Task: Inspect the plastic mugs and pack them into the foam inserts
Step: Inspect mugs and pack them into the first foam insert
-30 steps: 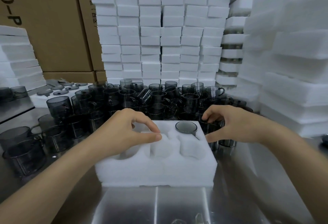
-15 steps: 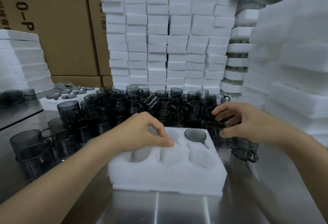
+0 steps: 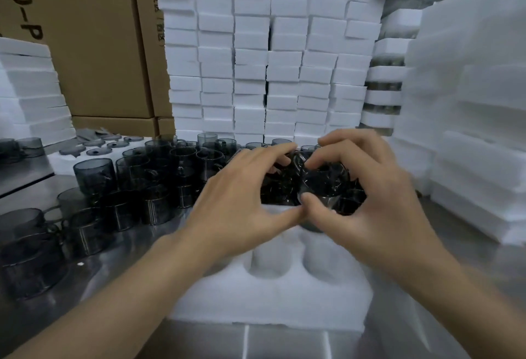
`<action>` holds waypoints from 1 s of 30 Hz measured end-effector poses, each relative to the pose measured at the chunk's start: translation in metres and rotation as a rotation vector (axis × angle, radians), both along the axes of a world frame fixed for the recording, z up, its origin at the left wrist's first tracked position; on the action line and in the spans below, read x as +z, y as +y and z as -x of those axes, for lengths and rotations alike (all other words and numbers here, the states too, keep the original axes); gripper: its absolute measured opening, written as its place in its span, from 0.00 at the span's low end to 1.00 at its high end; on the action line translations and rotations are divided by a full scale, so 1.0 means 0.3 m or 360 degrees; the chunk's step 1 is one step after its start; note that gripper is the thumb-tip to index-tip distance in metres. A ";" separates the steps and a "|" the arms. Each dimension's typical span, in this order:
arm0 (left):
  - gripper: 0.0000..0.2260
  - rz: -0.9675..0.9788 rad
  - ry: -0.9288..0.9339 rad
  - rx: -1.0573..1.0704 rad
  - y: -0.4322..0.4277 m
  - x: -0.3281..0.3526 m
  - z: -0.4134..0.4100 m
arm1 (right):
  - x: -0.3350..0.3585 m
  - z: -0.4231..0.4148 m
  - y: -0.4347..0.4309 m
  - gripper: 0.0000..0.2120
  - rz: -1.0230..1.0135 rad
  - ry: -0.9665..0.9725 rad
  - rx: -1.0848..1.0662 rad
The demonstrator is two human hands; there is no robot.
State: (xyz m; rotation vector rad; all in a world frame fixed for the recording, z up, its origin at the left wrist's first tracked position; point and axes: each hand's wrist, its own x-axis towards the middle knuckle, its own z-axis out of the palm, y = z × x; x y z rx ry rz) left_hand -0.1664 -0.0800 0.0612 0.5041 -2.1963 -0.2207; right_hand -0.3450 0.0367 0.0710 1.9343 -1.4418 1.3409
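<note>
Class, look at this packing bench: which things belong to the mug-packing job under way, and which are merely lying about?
In the job:
left hand
right hand
smoky plastic mug held between both hands
foam insert on the bench
loose mugs waiting

Lying about:
cardboard boxes
stacked foam blocks
grey lids

A single wide-angle camera sits on the person's head, looking forward and down along both forearms. It is close over the tabletop [image 3: 287, 341], with stacked foam blocks [image 3: 267, 54] and cardboard boxes [image 3: 94, 45] filling the background.
</note>
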 end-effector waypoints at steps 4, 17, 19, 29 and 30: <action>0.35 0.0039 0.0103 -0.0091 -0.002 -0.004 -0.004 | -0.027 -0.025 -0.005 0.23 0.0198 0.0033 0.0057; 0.40 0.0279 0.0658 -0.0050 -0.018 0.003 -0.003 | -0.027 -0.031 0.003 0.36 0.0293 -0.0145 0.0067; 0.40 0.0290 0.0708 -0.0037 -0.017 0.006 -0.004 | -0.033 -0.036 0.002 0.34 0.0280 -0.0134 0.0049; 0.39 0.0337 0.0774 -0.0014 -0.010 0.016 -0.010 | -0.048 -0.055 0.000 0.33 0.0256 -0.0068 0.0036; 0.39 0.0338 0.0774 -0.0008 -0.009 0.018 -0.010 | -0.048 -0.053 -0.001 0.33 0.0248 -0.0071 0.0038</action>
